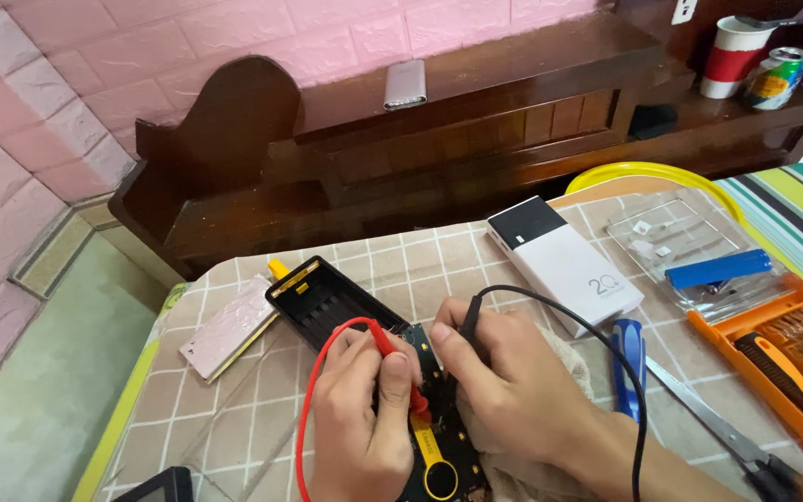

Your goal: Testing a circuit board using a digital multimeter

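On the checked tablecloth (234,409), an opened black plastic power bank case (327,302) lies under both hands: the left hand (364,418) pinches a red probe (392,358), the right hand (504,381) grips a black probe (469,321), tips down on the case's circuit board (439,446).
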